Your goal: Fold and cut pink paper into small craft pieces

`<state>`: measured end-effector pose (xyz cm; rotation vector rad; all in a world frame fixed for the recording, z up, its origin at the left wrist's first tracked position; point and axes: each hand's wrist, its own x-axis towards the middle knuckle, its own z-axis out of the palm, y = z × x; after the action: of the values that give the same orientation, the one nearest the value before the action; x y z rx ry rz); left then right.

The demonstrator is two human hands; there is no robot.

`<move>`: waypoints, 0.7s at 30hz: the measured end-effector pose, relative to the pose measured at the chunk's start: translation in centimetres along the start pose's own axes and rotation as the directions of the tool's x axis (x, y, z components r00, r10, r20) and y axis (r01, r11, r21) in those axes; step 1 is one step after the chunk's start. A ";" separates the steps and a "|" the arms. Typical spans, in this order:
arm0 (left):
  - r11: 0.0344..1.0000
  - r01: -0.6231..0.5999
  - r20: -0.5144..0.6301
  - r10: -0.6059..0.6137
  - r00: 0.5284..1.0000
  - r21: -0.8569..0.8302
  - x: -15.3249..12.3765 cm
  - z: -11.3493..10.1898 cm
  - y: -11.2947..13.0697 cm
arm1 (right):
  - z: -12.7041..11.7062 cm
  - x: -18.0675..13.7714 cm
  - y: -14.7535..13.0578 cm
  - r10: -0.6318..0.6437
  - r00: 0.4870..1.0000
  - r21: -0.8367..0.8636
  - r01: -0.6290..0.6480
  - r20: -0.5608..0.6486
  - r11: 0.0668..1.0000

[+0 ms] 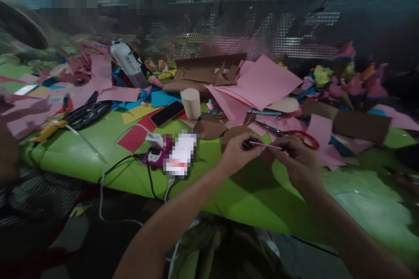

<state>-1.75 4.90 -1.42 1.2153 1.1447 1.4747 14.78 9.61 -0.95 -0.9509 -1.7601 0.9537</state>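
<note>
Both my hands meet above the green table [248, 200], pinching a thin pink paper strip [266, 145] between them. My left hand [238, 152] grips its left end with curled fingers. My right hand [296, 161] holds the right end, fingers closed. Just behind my right hand lie red-handled scissors [306, 138] on pink paper scraps. Brown paper cutouts [212, 128] rest on the table beyond my left hand.
Large pink sheets [258, 83], brown card [203, 67], a paper cup [191, 103], a black phone [166, 113] and a white glue gun [127, 63] crowd the far table. Chargers and cables [153, 150] hang over the near edge. Another person's arm [19, 113] shows at left.
</note>
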 end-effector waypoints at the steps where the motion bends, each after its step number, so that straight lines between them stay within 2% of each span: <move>1: 1.000 0.008 0.002 -0.008 1.000 0.014 0.1 -0.1 0.1 | 0.1 0.0 0.0 0.006 1.000 -0.003 -0.006 0.011 1.000; 4: 0.999 0.005 -0.039 -0.004 0.999 0.034 0.3 -0.3 0.5 | 0.3 0.3 -0.1 0.010 0.999 0.017 -0.010 0.033 1.000; 9: 0.998 0.021 -0.080 -0.016 0.997 0.059 0.6 -0.6 1.0 | 0.5 0.6 -0.3 -0.017 1.000 0.069 0.018 -0.023 0.997; 15: 0.993 0.011 -0.100 0.001 0.995 0.118 0.7 -0.7 1.1 | 0.6 0.8 -0.5 -0.023 1.000 0.116 0.022 0.009 0.993; 21: 0.995 0.030 -0.083 -0.022 0.996 0.097 0.9 -0.9 1.0 | 0.6 0.9 -0.6 -0.019 0.998 0.104 0.024 -0.054 0.994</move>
<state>-2.78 5.46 -0.41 1.2106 1.2965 1.4755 13.88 10.03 -0.30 -0.8808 -1.6564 0.9883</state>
